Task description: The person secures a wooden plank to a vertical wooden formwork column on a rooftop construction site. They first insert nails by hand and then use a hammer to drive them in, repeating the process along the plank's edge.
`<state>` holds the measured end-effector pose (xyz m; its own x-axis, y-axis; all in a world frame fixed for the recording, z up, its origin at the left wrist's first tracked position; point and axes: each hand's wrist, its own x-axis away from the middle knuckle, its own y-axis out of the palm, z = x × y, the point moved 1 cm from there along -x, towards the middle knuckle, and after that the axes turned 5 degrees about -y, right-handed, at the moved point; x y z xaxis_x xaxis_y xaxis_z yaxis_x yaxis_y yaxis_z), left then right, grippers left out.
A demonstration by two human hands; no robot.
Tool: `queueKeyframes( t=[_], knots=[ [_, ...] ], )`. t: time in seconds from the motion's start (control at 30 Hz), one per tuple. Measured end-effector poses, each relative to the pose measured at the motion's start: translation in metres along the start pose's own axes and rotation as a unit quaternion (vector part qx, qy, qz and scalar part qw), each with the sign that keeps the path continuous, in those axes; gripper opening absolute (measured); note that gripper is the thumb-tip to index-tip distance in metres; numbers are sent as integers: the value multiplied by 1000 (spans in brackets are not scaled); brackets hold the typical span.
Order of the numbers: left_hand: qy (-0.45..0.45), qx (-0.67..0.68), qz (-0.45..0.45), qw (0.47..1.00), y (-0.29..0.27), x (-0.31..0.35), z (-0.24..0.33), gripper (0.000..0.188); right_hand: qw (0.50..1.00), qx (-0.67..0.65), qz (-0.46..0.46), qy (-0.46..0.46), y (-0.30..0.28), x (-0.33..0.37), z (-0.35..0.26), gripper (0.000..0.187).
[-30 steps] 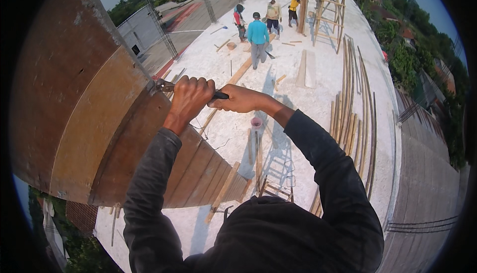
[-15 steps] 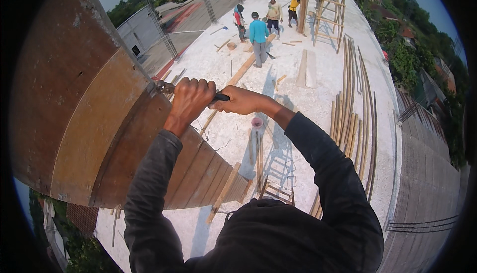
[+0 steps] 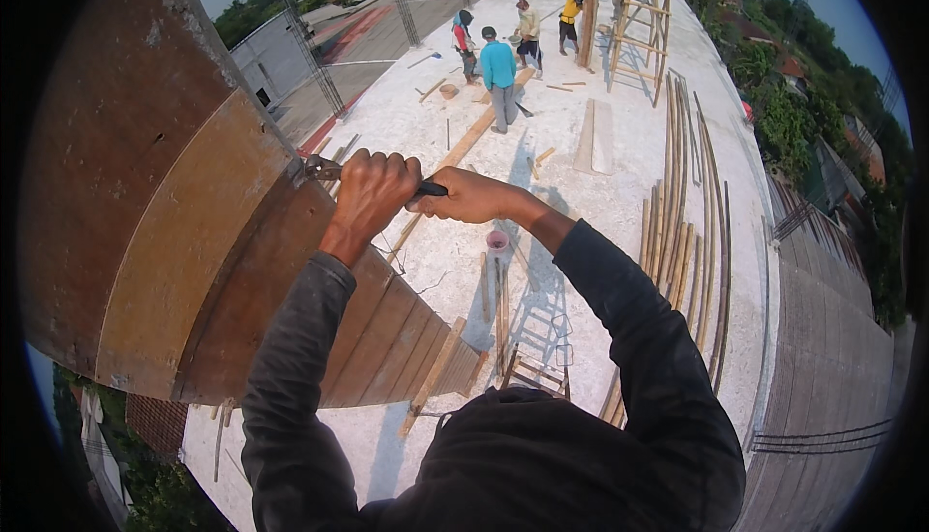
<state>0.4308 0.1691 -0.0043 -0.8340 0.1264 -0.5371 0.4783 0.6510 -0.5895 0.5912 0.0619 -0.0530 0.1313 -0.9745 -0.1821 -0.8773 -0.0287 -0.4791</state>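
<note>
My left hand (image 3: 375,188) is closed around the handles of a pair of pincers (image 3: 319,168), knuckles up. The metal jaws stick out to its left and touch the edge of a brown wooden formwork panel (image 3: 179,251), where what they bite is too small to make out. Beside it, my right hand (image 3: 460,193) grips the black-covered handle end (image 3: 431,188) of the same tool. Both arms are stretched forward in dark sleeves. The inner handle length is hidden under my left fingers.
Far below lies a pale concrete roof slab (image 3: 440,285). Several workers stand farther off, one in a blue shirt (image 3: 498,67). A wooden ladder (image 3: 537,374) stands beneath me, near a pink bucket (image 3: 497,241). Bamboo poles (image 3: 668,212) lie to the right; a bamboo scaffold (image 3: 641,33) stands beyond.
Both hands keep their grip on the pincers at the panel edge, almost unmoved. The view has shifted very slightly, and a distant worker in a pale shirt has bent a little to the left.
</note>
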Motion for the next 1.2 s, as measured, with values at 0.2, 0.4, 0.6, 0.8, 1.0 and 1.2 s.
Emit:
queueKeyframes(
  t=[0.2,0.4,0.6,0.8,1.0,1.2],
  knots=[
    [-8,-3,-20,1000,1,1,1,16,1000,6,9,7,3,-4,6,43],
    [-18,-12,-47,999,2,2,1,17,1000,7,9,3,2,-4,9,45],
    [-11,-15,-39,999,1,1,1,16,1000,1,14,-10,4,-6,11,44],
    [2,-2,-5,1000,-1,0,0,16,999,-7,28,-45,6,-6,14,44],
    [0,3,1,1000,1,1,0,16,1000,7,5,0,2,-7,12,43],
    [1,-4,-1,1000,1,1,-1,16,998,-21,29,-47,5,-6,13,42]
  ],
)
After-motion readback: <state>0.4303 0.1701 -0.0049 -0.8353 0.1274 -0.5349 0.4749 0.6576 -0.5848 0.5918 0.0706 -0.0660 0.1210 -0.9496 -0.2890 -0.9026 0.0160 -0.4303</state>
